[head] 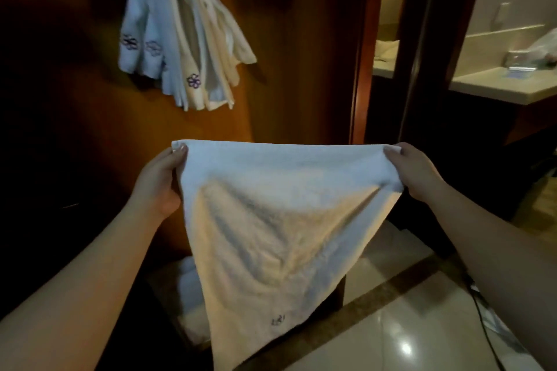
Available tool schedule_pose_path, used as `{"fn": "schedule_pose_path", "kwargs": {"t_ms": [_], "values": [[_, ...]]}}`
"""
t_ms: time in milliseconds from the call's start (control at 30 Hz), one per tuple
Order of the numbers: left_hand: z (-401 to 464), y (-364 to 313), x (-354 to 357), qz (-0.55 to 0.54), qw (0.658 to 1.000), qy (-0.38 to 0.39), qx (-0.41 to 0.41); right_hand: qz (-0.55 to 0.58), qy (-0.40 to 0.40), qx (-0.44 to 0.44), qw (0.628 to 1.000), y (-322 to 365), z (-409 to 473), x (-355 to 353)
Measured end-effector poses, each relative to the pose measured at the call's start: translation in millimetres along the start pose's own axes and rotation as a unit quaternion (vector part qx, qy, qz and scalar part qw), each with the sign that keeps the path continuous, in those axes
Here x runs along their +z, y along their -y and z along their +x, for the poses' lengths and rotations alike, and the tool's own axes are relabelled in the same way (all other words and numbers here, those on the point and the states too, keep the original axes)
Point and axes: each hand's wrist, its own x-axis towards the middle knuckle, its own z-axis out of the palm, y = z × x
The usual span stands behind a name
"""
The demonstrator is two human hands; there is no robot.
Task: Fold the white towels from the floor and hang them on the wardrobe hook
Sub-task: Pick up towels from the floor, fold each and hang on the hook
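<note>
A white towel (280, 229) hangs spread out in front of me, with a small dark embroidered mark near its lower end. My left hand (162, 181) pinches its upper left corner and my right hand (416, 172) pinches its upper right corner. The towel tapers down toward the floor. On the dark wooden wardrobe (286, 39) above, several white towels (180, 39) with purple flower embroidery hang bunched from a hook, which they hide. More white cloth (188, 283) lies on the floor behind the held towel, partly hidden.
A doorway (388, 39) opens at the right of the wardrobe. Beyond it is a pale bathroom counter (497, 87) with a plastic bag. Glossy floor tiles (407, 325) with a dark stripe lie at lower right, crossed by a black cable (482, 319).
</note>
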Motion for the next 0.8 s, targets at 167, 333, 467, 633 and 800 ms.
{"fn": "schedule_pose_path", "kwargs": {"t_ms": [167,333,467,633,800], "values": [[-34,-11,-37,-0.051,0.993,-0.090,-0.058,0.298,0.131,0.134,0.936,45,-39,39],[-85,-7,-45,-0.132,0.961,-0.219,-0.109,0.414,0.220,0.285,0.836,72,-100,76],[-133,8,-20,-0.095,0.955,-0.273,-0.066,0.494,0.229,0.277,0.792,83,-158,111],[-184,28,30,-0.013,0.956,-0.292,-0.026,0.466,0.202,0.244,0.826,89,-233,139],[-216,34,68,0.055,0.961,-0.270,-0.010,0.340,0.200,0.113,0.912,112,-283,140]]}}
